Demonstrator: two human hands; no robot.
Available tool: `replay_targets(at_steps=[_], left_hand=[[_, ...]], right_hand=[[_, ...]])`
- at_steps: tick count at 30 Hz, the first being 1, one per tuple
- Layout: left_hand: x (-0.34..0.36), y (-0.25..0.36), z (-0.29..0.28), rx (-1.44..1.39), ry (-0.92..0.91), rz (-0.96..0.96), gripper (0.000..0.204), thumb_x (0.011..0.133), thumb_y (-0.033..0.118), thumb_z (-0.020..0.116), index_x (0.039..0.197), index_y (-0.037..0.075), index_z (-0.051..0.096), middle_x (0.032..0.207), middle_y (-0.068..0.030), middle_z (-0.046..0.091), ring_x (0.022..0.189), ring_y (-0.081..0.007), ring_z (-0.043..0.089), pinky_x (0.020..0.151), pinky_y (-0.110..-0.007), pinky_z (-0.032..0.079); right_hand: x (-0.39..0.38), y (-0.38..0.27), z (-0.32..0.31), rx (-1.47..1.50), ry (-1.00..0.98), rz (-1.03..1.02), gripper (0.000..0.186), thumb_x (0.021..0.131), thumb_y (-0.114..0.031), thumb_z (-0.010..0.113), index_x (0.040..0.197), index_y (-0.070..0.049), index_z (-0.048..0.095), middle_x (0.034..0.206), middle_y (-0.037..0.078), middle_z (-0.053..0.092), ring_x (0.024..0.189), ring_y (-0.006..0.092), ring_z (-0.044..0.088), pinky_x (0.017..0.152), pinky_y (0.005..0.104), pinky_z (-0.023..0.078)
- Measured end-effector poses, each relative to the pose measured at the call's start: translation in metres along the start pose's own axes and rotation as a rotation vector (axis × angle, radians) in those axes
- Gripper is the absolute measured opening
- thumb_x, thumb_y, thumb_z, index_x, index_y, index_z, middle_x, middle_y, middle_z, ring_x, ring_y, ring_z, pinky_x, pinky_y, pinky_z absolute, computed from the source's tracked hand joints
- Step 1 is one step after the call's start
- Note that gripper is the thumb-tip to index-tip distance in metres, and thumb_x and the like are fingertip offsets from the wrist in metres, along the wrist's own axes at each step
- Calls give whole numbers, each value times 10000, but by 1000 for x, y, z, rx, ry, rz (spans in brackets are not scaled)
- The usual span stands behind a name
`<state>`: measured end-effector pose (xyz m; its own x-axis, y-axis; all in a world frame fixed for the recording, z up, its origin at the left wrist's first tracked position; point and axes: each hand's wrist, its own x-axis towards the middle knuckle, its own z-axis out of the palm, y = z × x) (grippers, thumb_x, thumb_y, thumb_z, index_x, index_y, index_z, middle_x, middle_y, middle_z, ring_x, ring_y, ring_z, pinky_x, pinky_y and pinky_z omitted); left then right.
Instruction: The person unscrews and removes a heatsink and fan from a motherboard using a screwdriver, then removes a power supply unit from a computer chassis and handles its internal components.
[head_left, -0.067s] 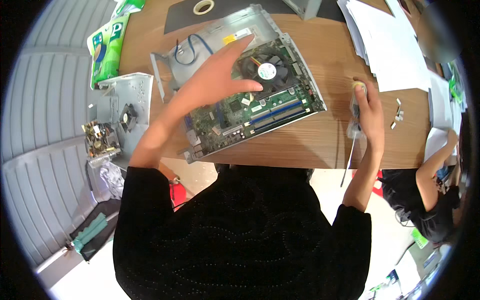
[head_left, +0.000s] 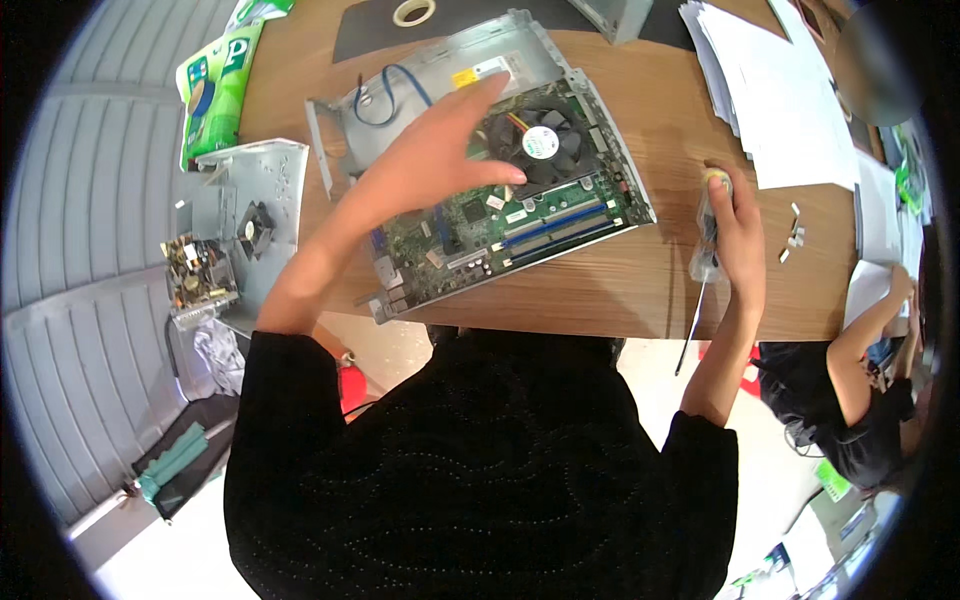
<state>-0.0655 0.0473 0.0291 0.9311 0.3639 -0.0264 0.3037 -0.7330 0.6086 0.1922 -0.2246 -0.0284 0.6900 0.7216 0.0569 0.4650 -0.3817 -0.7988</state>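
My left hand (head_left: 430, 150) hovers at or just over the left side of a black cooling fan (head_left: 541, 143) with a round white label. Its thumb and fingers are spread apart, with nothing held; whether it touches the fan is unclear. The fan sits on a green motherboard (head_left: 476, 212), which has blue memory slots (head_left: 555, 226) and lies in an open metal computer case (head_left: 525, 38). Away to the right, my right hand (head_left: 740, 228) is closed round the clear handle of a screwdriver (head_left: 706, 262). Its long shaft slants down past the table's front edge.
On the left stands an open metal housing (head_left: 285, 190) with a small fan and a circuit board. Behind it lies a green packet (head_left: 222, 110). Small white pieces (head_left: 795, 236) and stacked papers (head_left: 790, 110) lie at right, near another person's arm (head_left: 850, 370). A tape roll (head_left: 414, 12) lies at the back.
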Motion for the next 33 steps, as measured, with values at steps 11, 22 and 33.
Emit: replay_targets(at_steps=[11, 22, 33], left_hand=[[-14, -54, -5, -27, 71, 145, 874, 852, 290, 802, 1552, 2, 364, 1512, -241, 494, 1333, -409, 544, 1110, -436, 438], [-109, -30, -14, -370, 476, 48, 555, 961, 171, 691, 1470, 34, 516, 1427, -189, 593, 1314, -314, 573, 1097, -413, 455], [-282, -64, 63, -297, 1050, -606, 320, 963, 155, 673, 1253, 21, 675, 1226, -156, 703, 1062, -247, 693, 850, -374, 562]], right_hand=[[-32, -90, -1, 269, -170, 60, 370, 1075, -280, 502, 1356, -51, 576, 803, 13, 576, 726, 69, 506, 639, 229, 397], [-45, -86, 37, 342, -314, -24, 375, 1075, -263, 491, 1374, -52, 573, 912, 6, 612, 745, 68, 515, 658, 221, 415], [-76, -45, 68, 377, -666, -26, 385, 1045, -325, 551, 1295, -37, 605, 892, 26, 591, 728, 95, 545, 627, 246, 432]])
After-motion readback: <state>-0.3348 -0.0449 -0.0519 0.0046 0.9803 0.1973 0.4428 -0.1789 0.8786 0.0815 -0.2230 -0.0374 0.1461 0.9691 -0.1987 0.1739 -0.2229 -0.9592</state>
